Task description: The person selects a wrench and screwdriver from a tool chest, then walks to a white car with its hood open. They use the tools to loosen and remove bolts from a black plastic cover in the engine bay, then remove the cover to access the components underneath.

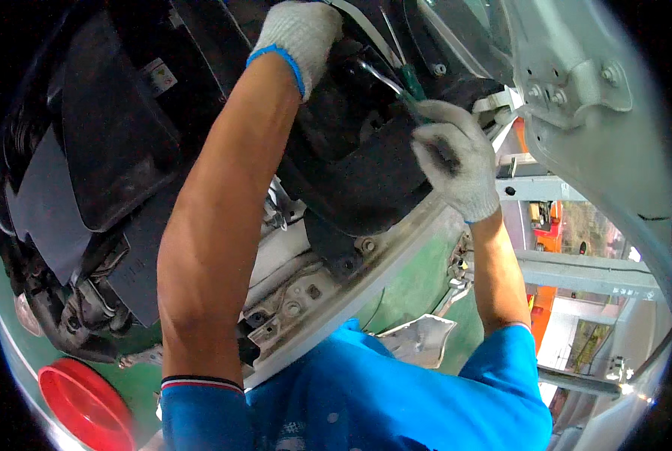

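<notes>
Both my hands wear white knit gloves and reach into a car's engine bay. My right hand [460,158], its palm smudged black, is closed round the handle of a ratchet wrench [383,80]. The wrench's chrome neck points up and left, its head over a dark recess in the black plastic parts [351,180]. Just beyond the wrench is a green-handled screwdriver [410,81] with a thin shaft, apart from my fingers. My left hand [302,37], with a blue cuff, is at the far edge beside the recess; its fingers are hidden.
The car's pale front body edge [366,263] runs between me and the engine bay. A raised grey panel [576,83] rises at the right. On the green floor at lower left is a red basin [88,406]. A black engine cover [110,128] lies left of my arm.
</notes>
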Available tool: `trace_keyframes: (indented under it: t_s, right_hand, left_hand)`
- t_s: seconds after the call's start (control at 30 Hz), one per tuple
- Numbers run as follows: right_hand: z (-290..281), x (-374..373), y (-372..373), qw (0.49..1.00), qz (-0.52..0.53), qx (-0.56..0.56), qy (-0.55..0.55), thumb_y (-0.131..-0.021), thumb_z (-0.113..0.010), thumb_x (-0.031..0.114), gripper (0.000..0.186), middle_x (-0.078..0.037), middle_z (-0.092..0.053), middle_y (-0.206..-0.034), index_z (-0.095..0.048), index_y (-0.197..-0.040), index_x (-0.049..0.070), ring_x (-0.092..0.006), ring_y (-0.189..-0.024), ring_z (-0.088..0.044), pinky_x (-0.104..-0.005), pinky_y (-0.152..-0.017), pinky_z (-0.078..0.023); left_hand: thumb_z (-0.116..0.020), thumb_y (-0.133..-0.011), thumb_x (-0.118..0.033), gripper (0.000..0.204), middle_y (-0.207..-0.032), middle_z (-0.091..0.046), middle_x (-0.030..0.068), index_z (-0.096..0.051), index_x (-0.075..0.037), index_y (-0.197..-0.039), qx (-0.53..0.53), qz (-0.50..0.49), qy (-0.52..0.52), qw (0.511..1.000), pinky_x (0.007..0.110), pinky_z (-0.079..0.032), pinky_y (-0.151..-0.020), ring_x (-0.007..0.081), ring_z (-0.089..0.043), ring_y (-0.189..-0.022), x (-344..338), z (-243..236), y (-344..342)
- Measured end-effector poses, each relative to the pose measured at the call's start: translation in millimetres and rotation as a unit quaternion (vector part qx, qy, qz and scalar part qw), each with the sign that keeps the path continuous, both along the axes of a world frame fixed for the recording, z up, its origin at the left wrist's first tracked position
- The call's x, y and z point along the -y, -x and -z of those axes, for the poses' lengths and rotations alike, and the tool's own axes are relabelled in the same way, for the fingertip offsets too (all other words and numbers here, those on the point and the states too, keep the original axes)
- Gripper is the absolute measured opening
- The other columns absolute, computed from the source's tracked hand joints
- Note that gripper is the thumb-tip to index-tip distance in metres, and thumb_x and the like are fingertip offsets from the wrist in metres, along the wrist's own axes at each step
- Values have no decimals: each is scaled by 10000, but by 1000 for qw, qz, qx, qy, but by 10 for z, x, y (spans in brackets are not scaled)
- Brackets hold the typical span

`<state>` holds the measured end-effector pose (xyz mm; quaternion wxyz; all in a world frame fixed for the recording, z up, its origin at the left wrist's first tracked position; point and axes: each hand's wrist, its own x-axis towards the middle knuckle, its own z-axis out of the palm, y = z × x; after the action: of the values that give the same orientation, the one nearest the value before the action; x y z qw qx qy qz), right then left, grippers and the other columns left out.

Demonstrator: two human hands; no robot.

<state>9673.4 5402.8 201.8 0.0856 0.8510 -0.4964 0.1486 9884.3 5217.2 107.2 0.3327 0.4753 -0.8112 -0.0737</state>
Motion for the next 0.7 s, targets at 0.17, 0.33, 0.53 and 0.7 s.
trace_keyframes:
  t_s: [0.17, 0.33, 0.53, 0.7]
  right_hand:
    - [31, 68, -281, 990, 113, 75, -30, -850, -773, 201, 283, -128, -688, -1175, -678, -1095, 94, -356, -1025, -693, -448, -867, -564]
    - [111, 233, -496, 972, 221, 43, -59, -842, -785, 338, 446, -173, -705, -1105, -656, -1166, 60, -383, -1010, -700, -466, -862, -565]
    - [182, 405, -619, 966, 244, 24, -80, -880, -675, 282, 350, -213, -739, -1037, -661, -1151, 61, -418, -1007, -698, -501, -861, -559]
    - [277, 335, -505, 970, 193, 132, -69, -873, -690, 250, 348, -201, -741, -1042, -668, -1166, 64, -409, -992, -705, -481, -851, -559]
  left_hand:
    - [-729, -713, -34, 255, -986, -735, 180, -775, -74, -960, -5, 19, 11, 1000, 383, -573, -875, 353, -707, -990, 19, 55, 57]
    - [-702, -778, -79, 211, -992, -734, 195, -777, -82, -976, -89, 23, -22, 996, 407, -575, -866, 370, -711, -985, 216, 277, 154]
    - [-684, -783, -59, 196, -937, -728, 204, -774, -58, -957, -361, 53, -236, 901, 401, -568, -810, 367, -705, -956, 78, 51, 140]
    - [-636, -815, -32, 184, -898, -706, 213, -742, 21, -956, -224, 33, -92, 970, 421, -529, -754, 369, -686, -882, 14, 69, 66]
